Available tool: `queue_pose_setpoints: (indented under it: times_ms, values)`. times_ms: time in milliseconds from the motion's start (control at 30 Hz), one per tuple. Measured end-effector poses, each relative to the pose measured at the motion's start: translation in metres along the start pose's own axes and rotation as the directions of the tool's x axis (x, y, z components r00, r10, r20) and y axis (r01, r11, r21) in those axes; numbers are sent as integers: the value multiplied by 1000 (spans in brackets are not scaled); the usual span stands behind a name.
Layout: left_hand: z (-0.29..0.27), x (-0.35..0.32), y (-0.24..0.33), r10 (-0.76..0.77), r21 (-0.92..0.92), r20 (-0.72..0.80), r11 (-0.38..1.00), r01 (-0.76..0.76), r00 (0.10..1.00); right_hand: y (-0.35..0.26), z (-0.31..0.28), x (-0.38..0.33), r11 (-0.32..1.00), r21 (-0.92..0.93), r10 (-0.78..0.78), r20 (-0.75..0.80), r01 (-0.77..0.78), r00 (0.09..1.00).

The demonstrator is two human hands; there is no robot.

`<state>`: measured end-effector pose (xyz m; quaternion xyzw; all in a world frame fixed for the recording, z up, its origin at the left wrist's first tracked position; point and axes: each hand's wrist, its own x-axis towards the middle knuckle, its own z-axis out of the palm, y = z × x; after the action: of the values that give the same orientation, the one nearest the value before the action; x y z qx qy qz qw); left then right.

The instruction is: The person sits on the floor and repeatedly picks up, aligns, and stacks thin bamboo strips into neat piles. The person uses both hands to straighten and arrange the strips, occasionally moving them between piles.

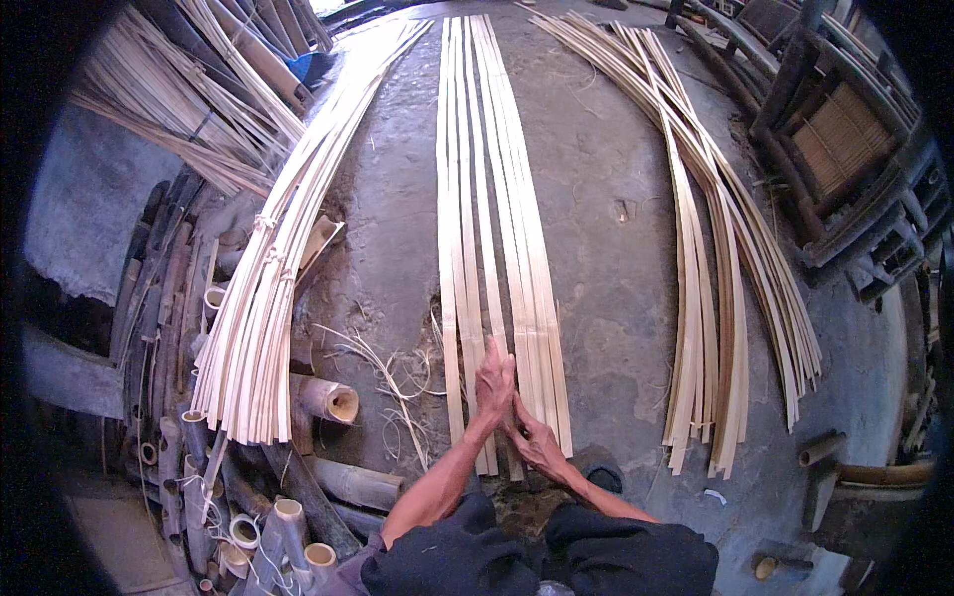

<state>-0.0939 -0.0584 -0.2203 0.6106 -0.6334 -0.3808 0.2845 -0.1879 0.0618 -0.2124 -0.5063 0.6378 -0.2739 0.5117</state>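
Note:
Long pale bamboo strips [532, 288] lie side by side on the floor, running away from my knees, with narrow gaps between some of them. My left hand [493, 387] is closed on a strip in the middle of this row, its fingers pointing away from me. Just nearer and to the right, my right hand [538, 444] has its fingers bent in around the same middle strip, close to its near end. Both hands are low over the row, almost touching each other. The undersides of the fingers are hidden.
A tied bundle of strips [260, 328] lies at left, beside cut bamboo tubes [333, 399] and curly shavings [393, 382]. More strips [711, 298] cross each other on the right. Dark bamboo furniture [795, 129] stands at far right. Grey floor [606, 228] shows between the groups.

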Motion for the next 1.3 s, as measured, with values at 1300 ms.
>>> queue_pose_setpoints:
  times_ms: [1300]
  values:
    - [12, 25, -6, -107, -282, -260, 959, 31, 960, -22, 14, -15, 937, 348, 18, 34, -29, 999]
